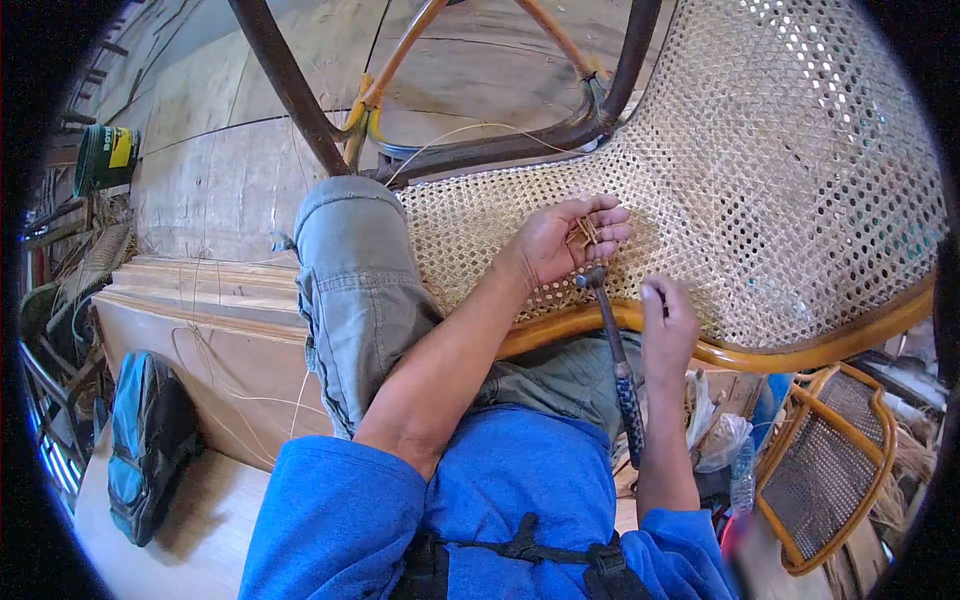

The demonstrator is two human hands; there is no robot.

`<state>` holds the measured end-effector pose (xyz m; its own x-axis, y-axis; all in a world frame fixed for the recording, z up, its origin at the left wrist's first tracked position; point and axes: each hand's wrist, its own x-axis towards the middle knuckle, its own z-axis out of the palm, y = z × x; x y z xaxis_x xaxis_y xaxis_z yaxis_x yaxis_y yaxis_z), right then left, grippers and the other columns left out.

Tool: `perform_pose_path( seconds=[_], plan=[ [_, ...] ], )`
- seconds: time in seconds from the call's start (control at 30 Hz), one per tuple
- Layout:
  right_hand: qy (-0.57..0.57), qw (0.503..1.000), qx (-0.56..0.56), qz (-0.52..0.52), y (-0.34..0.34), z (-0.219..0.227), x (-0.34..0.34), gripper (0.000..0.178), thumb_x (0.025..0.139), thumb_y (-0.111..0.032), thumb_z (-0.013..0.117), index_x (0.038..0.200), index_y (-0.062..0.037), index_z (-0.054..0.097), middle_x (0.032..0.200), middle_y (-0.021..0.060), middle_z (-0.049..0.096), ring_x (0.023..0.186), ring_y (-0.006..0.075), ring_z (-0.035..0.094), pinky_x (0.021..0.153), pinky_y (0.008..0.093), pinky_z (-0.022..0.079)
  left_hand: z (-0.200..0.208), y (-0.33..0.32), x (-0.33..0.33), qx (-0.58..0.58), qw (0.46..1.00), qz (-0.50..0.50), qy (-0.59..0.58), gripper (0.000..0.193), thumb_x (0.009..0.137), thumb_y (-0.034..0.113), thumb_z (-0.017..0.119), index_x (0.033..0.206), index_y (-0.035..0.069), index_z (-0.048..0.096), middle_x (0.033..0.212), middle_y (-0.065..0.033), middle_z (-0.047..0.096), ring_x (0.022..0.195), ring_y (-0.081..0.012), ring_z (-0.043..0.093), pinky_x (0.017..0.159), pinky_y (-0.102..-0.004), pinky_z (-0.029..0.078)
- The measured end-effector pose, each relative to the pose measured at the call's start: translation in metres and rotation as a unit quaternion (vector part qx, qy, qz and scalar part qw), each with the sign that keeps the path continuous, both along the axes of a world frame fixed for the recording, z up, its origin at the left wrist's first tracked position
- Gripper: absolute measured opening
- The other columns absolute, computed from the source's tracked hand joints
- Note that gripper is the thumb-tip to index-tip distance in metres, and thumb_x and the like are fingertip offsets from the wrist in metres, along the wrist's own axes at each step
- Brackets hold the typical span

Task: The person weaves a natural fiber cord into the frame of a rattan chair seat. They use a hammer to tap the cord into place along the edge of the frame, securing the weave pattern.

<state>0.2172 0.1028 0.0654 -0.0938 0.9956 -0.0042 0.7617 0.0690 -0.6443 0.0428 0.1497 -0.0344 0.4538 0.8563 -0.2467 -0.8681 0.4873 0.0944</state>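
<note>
My left hand (pixel 555 242) is palm up over the woven cane panel (pixel 770 190), its fingers curled around several small light-brown wooden pegs (pixel 587 232). To its right, my right hand (pixel 672 322) hovers near the panel's rattan edge (pixel 760 358). Its fingers are curled in with the thumb raised; whatever may be between them is hidden. Between the hands lies a hammer (pixel 612 335), its head on the cane by my left fingers and its dark, patterned handle crossing the rattan edge toward my lap. Neither hand grips the hammer.
Dark and orange rattan legs (pixel 295 90) rise beyond the panel. Stacked boards (pixel 210 280) and a blue-black backpack (pixel 145 445) are at left, with a green bucket (pixel 105 158) farther back. A smaller cane-and-rattan piece (pixel 825 465) and a plastic bottle (pixel 742 480) are at lower right.
</note>
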Motion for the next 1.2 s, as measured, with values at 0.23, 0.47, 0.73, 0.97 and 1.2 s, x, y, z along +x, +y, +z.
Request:
perform_pose_path(
  seconds=[0.23, 0.47, 0.73, 0.97, 1.2],
  plan=[
    [0.07, 0.997, 0.021, 0.037, 0.039, -0.006, -0.044, 0.014, 0.08, -0.004, 0.059, 0.094, -0.0028, 0.06, 0.086, 0.0111, 0.062, 0.08, 0.0252, 0.06, 0.073, 0.0354, 0.047, 0.013, 0.002, 0.002, -0.037, 0.998, 0.044, -0.001, 0.043, 0.095, 0.038, 0.038, 0.114, 0.001, 0.051, 0.107, -0.0115, 0.061, 0.098, -0.0236, 0.059, 0.085, -0.0359, 0.049],
    [0.009, 0.993, 0.057, 0.099, 0.055, -0.021, -0.074, 0.016, 0.08, -0.002, 0.058, 0.095, -0.006, 0.056, 0.083, 0.0117, 0.06, 0.079, 0.029, 0.06, 0.071, 0.0379, 0.047, 0.004, 0.009, 0.012, -0.037, 0.997, 0.07, 0.025, 0.065, 0.094, 0.055, 0.026, 0.113, -0.001, 0.053, 0.109, -0.0148, 0.059, 0.104, -0.0258, 0.056, 0.095, -0.0384, 0.042],
    [0.133, 0.984, -0.002, 0.118, 0.068, -0.035, -0.069, 0.016, 0.083, -0.001, 0.054, 0.098, -0.0027, 0.06, 0.083, 0.0066, 0.063, 0.076, 0.022, 0.06, 0.07, 0.0348, 0.048, 0.011, 0.008, 0.006, -0.109, 0.989, 0.066, 0.072, 0.061, 0.094, 0.053, 0.029, 0.106, 0.0, 0.057, 0.094, -0.0108, 0.061, 0.088, -0.0211, 0.058, 0.081, -0.034, 0.048],
    [0.345, 0.893, -0.289, -0.029, 0.084, -0.024, -0.065, 0.007, 0.089, -0.006, 0.053, 0.095, -0.0061, 0.055, 0.076, 0.0004, 0.058, 0.062, 0.0058, 0.052, 0.051, 0.0175, 0.039, -0.005, 0.01, 0.014, -0.077, 0.981, 0.072, 0.16, 0.026, 0.093, 0.028, 0.045, 0.083, 0.007, 0.057, 0.067, -0.0024, 0.052, 0.052, -0.0122, 0.049, 0.045, -0.0259, 0.04],
    [0.281, 0.937, -0.203, -0.045, 0.118, -0.051, -0.064, 0.009, 0.089, -0.005, 0.052, 0.098, -0.0042, 0.052, 0.08, 0.0023, 0.057, 0.062, 0.0066, 0.054, 0.049, 0.018, 0.041, 0.003, 0.033, -0.012, -0.18, 0.901, 0.083, 0.387, 0.024, 0.086, 0.025, 0.055, 0.082, 0.002, 0.059, 0.06, -0.0004, 0.048, 0.046, -0.0114, 0.041, 0.043, -0.0271, 0.032]
  ],
)
